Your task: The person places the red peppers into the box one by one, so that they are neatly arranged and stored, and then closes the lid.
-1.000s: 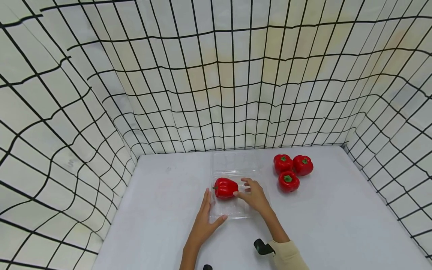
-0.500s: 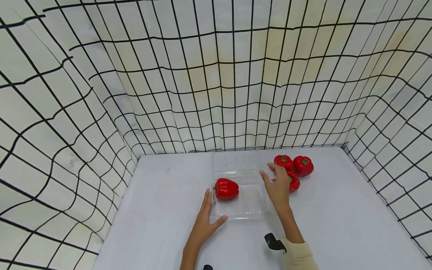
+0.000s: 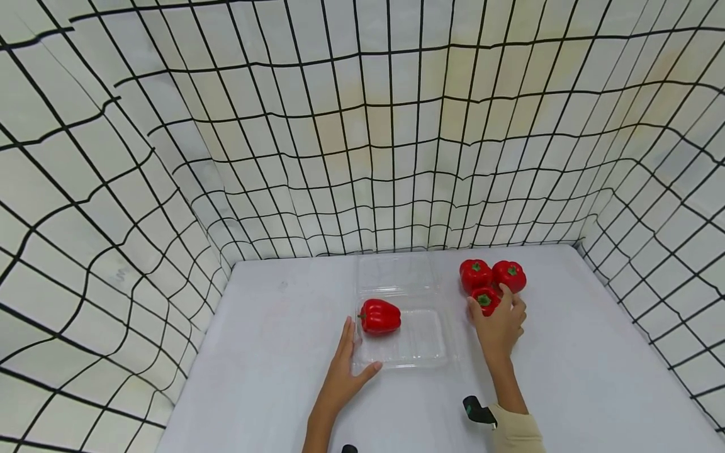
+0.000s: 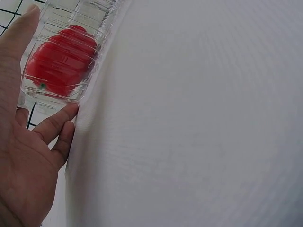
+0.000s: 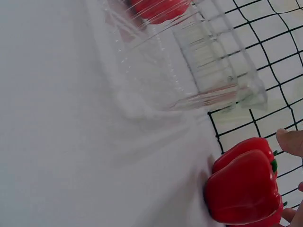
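A clear plastic clamshell container (image 3: 419, 340) lies with its lid folded back on the white table. One red bell pepper (image 3: 381, 316) rests on its side in the container's left half, stem to the left. My left hand (image 3: 340, 377) spans the container's front left corner, fingers straight along the left wall and thumb at the front edge. My right hand (image 3: 500, 324) is at the nearest of three other peppers, the front bell pepper (image 3: 485, 301), thumb and forefinger spread on either side of it. In the right wrist view the fingertips (image 5: 289, 142) appear beside this pepper, without a visible grip.
Two more red bell peppers, the back left pepper (image 3: 474, 275) and the back right pepper (image 3: 509, 277), stand against the front one, stems up. The white table (image 3: 272, 352) ends at a white wall behind black netting (image 3: 396, 189).
My right hand has moved right, from beside the pepper in the container to the front pepper of the group. The left hand and the container have stayed in place.
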`<state>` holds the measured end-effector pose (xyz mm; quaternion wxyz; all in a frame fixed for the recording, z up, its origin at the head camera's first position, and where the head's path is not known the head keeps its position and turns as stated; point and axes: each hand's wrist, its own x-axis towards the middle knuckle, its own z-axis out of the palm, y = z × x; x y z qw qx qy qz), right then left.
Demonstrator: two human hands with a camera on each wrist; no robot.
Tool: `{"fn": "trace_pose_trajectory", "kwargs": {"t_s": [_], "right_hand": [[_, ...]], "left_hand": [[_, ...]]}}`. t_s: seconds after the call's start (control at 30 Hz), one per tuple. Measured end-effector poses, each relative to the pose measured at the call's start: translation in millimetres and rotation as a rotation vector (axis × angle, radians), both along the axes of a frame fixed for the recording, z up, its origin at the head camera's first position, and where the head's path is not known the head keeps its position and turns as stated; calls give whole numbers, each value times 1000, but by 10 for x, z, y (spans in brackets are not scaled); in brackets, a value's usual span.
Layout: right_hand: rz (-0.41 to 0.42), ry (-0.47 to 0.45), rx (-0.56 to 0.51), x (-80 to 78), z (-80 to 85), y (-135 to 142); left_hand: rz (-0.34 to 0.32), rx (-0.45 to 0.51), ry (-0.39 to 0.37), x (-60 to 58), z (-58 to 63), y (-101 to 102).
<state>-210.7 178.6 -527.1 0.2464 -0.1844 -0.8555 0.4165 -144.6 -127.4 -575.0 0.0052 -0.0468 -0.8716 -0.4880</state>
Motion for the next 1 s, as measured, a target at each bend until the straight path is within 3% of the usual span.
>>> {"fn": "trace_pose_trajectory", "kwargs": {"t_s": [0.23,0.33,0.57,1.0], "right_hand": [[34,-127,-20,22,-164,66],[60,-137,-26,36,-213,83],[92,-102,-50,34,-280,108],[57,-15,-80,56,-391,118]], "left_hand": [[0,10,5,-13,2,10],[0,11,6,-18,-4,12],[-3,17,19,-22,-21,27],[-3,15,8,-8,-7,13]]}}
